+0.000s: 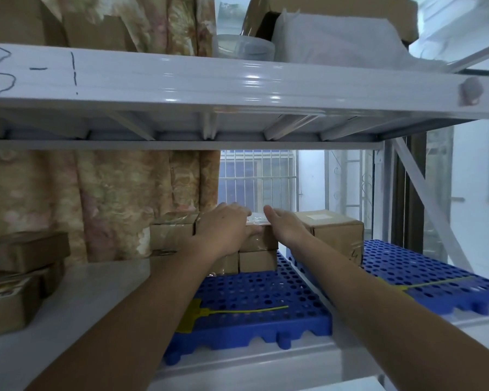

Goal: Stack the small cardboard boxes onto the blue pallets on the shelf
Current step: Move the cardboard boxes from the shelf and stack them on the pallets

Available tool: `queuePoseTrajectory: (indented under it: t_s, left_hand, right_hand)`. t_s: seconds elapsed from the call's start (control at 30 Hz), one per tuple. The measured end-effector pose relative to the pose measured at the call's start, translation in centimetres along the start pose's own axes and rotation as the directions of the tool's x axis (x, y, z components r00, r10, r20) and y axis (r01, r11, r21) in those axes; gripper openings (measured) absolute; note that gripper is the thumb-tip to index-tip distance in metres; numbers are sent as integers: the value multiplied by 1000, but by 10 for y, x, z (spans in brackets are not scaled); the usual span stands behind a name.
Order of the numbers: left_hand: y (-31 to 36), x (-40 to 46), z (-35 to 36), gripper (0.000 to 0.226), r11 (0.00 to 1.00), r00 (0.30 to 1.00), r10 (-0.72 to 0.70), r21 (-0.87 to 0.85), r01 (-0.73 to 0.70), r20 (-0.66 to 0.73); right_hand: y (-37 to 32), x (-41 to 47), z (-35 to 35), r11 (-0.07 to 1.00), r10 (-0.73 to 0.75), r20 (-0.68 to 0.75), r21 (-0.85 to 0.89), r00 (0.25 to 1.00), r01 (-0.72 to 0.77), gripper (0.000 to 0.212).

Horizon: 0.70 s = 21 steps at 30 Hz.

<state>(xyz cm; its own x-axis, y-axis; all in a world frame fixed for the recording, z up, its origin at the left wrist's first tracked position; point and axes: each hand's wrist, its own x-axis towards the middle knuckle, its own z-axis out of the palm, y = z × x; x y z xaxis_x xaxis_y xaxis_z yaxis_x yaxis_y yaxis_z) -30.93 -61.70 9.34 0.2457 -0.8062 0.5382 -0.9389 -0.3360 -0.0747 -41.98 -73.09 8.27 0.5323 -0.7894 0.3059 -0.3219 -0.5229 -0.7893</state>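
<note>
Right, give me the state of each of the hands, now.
Left hand: resting palm-down on the small tape-wrapped cardboard box on top of the stack; grip cannot be told.
Right hand: open, fingers extended beside that box.

A floral curtain [119,204] is hung behind the left half of the rack, and a barred window [257,179] is seen to its right. A handwritten mark [40,69] is drawn on the front of the upper white beam [237,86]. On the level above, clear plastic tubs [243,46] and a white wrapped bundle [336,40] are stored. A yellow tag tie [209,314] is laid near the front, and a second yellow tie [435,282] is seen further right.
</note>
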Motion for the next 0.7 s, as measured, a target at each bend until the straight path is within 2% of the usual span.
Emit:
queuePoseTrajectory:
  t_s: [0.07, 0.13, 0.23, 0.3, 0.4, 0.5, 0.6, 0.7]
  left_hand:
    - [-4, -3, -4, 58, 1000, 999, -4, -21, 3, -53]
    - [-13, -9, -10, 60, 997, 997, -36, -64, 32, -67]
    - [-26, -21, -20, 69, 992, 994, -97, -91, 92, -48]
    - [-34, -31, -27, 69, 982, 987, -144, -130, 134, -66]
    - [-45, -51, -43, 69, 973, 976, -192, -150, 175, -107]
    - [-59, -83, -58, 69, 962, 965, -248, -136, 236, -80]
    - [-84, -122, -67, 85, 949, 949, -314, -21, 314, -27]
    - [-107, -168, -82, 77, 908, 907, -416, -22, 418, 66]
  right_hand:
    - [-3, -3, -6, 998, -65, -43, 11, 997, 66, 80]
    - [-12, -11, -12, 987, -160, -60, -8, 985, 160, 65]
    - [-23, -16, -20, 924, -344, -58, -198, 937, 327, 57]
    - [-33, -21, -18, 847, -442, 8, -325, 897, 421, 55]
    - [-52, -34, -4, 731, -531, 145, -420, 835, 538, 52]
    - [-77, -55, 18, 649, -603, 227, -417, 765, 636, 50]
    - [-101, -75, 52, 623, -605, 319, -381, 730, 683, 60]
    - [-127, -107, 82, 615, -572, 420, -350, 705, 707, 58]
